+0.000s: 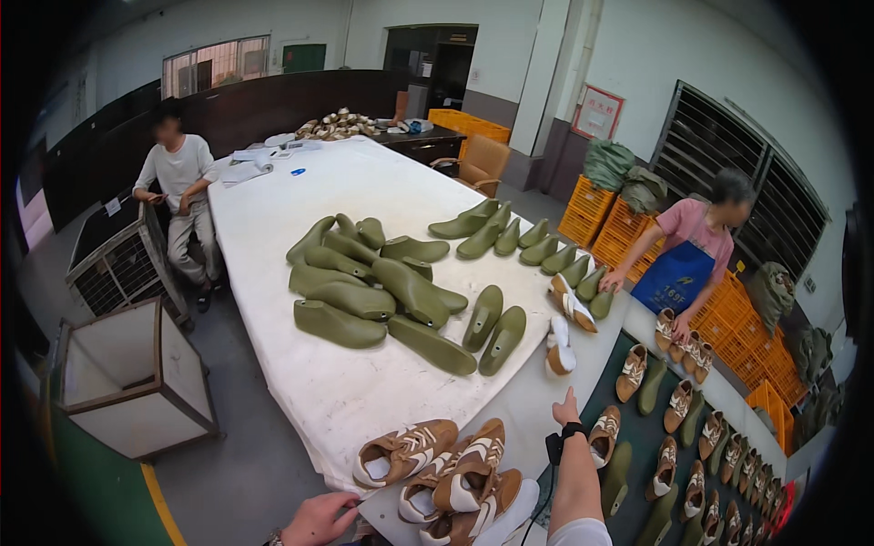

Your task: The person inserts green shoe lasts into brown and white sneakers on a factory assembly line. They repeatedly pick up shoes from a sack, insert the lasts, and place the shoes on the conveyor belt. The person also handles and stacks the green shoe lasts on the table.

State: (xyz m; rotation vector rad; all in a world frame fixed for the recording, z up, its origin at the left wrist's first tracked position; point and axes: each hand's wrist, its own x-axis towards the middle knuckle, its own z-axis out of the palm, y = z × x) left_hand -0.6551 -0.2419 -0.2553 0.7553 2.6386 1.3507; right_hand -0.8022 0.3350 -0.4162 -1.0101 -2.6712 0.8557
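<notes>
At the near corner of the white table, my left hand [317,521] rests close to the edge, empty, its fingers loosely curved and apart. Beside it is a pile of brown-and-white sneakers [464,473]. My right hand [567,409] reaches forward over the table's right part, one finger stretched out and nothing held; a black band [563,439] is round the wrist. Just beyond that hand stands a white-and-tan shoe [560,350], with another sneaker [572,303] behind it. Green shoe lasts [410,291] lie heaped mid-table, and more lasts [537,250] form a row at the right.
To the right, a dark green surface [628,409] carries rows of sneakers and lasts. A person in a blue apron [675,273] handles shoes there. Another person [177,182] leans on the table's far left. A white bin [137,382] and orange crates [751,318] stand around.
</notes>
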